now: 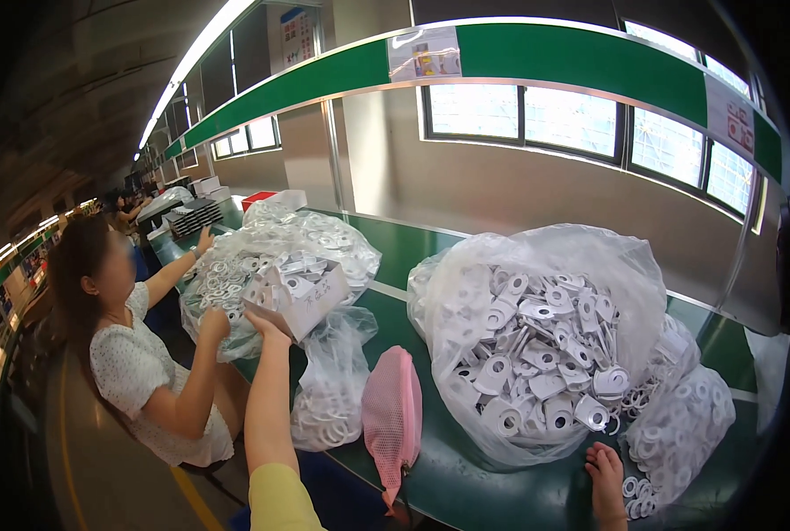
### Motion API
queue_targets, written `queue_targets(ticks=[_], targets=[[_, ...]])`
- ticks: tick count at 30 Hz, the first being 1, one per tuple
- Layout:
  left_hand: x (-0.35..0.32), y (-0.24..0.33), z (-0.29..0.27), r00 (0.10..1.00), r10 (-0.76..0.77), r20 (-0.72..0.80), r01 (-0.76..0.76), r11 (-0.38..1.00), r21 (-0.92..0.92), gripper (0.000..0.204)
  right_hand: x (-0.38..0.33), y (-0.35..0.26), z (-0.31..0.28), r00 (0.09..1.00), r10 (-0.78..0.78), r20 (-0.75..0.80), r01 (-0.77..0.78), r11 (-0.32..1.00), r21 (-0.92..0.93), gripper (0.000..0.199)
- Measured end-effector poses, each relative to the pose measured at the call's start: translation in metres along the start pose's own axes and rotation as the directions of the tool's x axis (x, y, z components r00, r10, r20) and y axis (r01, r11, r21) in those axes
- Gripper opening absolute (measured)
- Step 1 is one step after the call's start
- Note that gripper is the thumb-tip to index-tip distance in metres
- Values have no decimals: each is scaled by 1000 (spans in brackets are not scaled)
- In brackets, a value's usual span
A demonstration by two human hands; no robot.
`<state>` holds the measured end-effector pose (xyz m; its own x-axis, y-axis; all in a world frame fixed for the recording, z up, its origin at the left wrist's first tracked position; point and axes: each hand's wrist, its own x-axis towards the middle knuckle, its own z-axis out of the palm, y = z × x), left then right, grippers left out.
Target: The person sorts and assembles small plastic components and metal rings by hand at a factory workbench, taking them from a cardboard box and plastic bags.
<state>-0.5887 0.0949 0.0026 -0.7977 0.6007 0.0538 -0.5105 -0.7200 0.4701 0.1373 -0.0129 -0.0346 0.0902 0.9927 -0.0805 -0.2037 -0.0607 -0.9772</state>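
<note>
My left arm stretches forward to a white cardboard box [311, 310] holding grey-white flat parts. My left hand [269, 329] grips the box at its near left corner; part of the fingers is hidden by the box. Beneath and behind the box lies a large clear plastic bag [346, 243] of white rings and parts. At the lower right, my right hand [604, 478] rests at the table with loosely curled fingers and nothing visible in it. Beside it are loose white rings [640, 497] and a big open bag of flat white parts with round holes [545, 354].
A pink mesh pouch [392, 411] lies near the table's front edge, beside a small bag of rings [331, 398]. Another ring-filled bag [687, 434] stands at right. To the left, a seated co-worker [160, 380] reaches over the rings. Black stacked trays [196, 217] stand farther back.
</note>
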Motion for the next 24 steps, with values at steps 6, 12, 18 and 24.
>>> queue_targets(ticks=[6, 12, 18, 24], targets=[[-26, -13, -2, 996, 11, -93, -13, 1000, -12, 65, -3, -2, 2, 999, 22, -27, -22, 1000, 0, 26], [-78, -101, 39, 983, -176, -52, 180, 978, 109, 60, -3, -4, 6, 1000, 5, 18, -4, 999, -41, 32], [-159, -180, 103, 911, -411, 25, 394, 889, 232, 56, -20, -22, -1, 998, 39, 57, -30, 990, -140, 28], [-183, -123, 154, 923, -376, 80, 335, 889, 311, 52, -48, -56, -45, 977, -96, 192, 160, 923, -349, 27]])
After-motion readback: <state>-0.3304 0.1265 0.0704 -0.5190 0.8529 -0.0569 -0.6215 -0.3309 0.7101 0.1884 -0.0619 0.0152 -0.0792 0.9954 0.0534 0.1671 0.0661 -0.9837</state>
